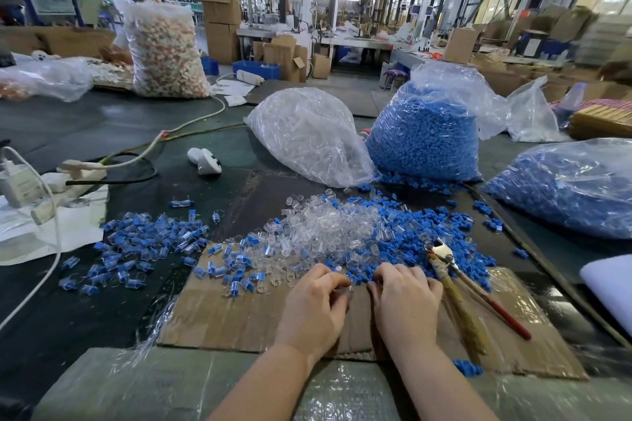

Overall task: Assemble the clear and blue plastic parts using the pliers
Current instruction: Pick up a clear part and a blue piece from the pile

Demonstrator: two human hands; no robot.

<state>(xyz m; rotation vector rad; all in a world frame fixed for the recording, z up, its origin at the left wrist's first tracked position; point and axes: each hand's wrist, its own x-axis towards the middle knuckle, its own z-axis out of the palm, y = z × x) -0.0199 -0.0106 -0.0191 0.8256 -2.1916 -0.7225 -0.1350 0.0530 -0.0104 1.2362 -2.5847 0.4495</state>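
A heap of clear plastic parts (328, 232) lies in the middle of the table, with loose blue parts (410, 236) to its right. Joined clear-and-blue pieces (143, 243) are spread at the left. My left hand (316, 304) rests on the cardboard sheet (239, 314) with its fingers curled around a small clear part at the heap's near edge. My right hand (405, 301) is beside it, fingertips down among the blue parts; what it holds is hidden. The pliers (458, 284) lie on the cardboard just right of my right hand, untouched.
A bag of clear parts (307, 133) and two bags of blue parts (427, 133) (567, 188) stand behind and to the right. A power strip with cables (82, 171), a white bottle (17, 181) and a white controller (205, 161) lie at the left. A person sits far left.
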